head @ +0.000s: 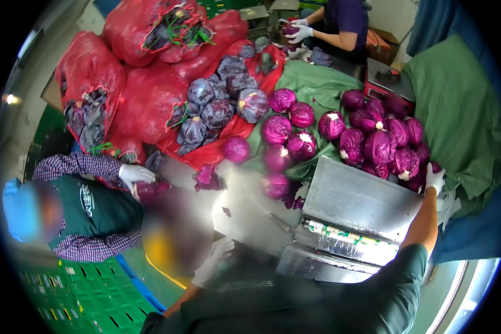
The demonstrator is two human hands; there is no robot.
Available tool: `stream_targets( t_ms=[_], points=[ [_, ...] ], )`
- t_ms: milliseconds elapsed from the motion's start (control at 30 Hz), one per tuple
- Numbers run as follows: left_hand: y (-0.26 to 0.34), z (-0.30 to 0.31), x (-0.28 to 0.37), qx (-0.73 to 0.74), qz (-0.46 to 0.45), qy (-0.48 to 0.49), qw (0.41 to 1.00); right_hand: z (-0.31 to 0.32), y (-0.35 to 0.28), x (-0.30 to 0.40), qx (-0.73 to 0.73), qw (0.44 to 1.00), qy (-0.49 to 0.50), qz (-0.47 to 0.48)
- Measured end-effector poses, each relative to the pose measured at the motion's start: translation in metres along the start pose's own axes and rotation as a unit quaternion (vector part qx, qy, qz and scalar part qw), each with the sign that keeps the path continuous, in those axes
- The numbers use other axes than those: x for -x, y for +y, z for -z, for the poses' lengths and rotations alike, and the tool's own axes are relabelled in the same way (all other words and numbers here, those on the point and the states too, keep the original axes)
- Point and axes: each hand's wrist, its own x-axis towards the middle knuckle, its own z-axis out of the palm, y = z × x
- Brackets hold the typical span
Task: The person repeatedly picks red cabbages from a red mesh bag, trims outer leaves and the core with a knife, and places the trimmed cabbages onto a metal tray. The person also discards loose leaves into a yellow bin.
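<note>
My right hand (435, 178), in a white glove, grips a trimmed red cabbage (416, 181) at the right end of a pile. Other peeled red cabbages (380, 147) lie heaped beside it, some showing pale cut stems. Below the pile sits a stainless-steel film-wrapping machine (361, 196) with a roll of printed film (350, 237) in its slot. My left hand (217, 255), also gloved, is held low by the table's near edge with fingers spread and nothing in it. A blurred round patch partly covers the area beside it.
Red mesh sacks (146, 98) and unpeeled cabbages (217, 112) fill the back left. At left a co-worker (96, 204) holds a cabbage; another person (342, 29) trims at the back. A knife (279, 222) lies on the metal table (246, 200). Green crates (104, 292) stand lower left.
</note>
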Motion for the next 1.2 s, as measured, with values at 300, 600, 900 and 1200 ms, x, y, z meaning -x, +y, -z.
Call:
stream_targets(
  t_ms=[300, 600, 900, 1200],
  points=[
    [0.0, 0.0, 0.002, 0.032, 0.035, -0.071, 0.996, 0.018, -0.001, -0.008, -0.018, 0.997, -0.05, 0.056],
    [-0.019, 0.045, -0.014, 0.034, -0.02, -0.121, 0.992, 0.153, -0.139, 0.203, -0.461, 0.842, -0.175, 0.22],
    [0.032, 0.048, -0.089, 0.031, -0.154, -0.175, 0.972, 0.16, -0.227, 0.571, -0.157, 0.655, -0.41, 0.615],
    [-0.013, 0.09, -0.068, 0.061, -0.136, -0.19, 0.97, 0.042, -0.36, 0.644, -0.141, 0.783, -0.342, 0.5]
  ],
)
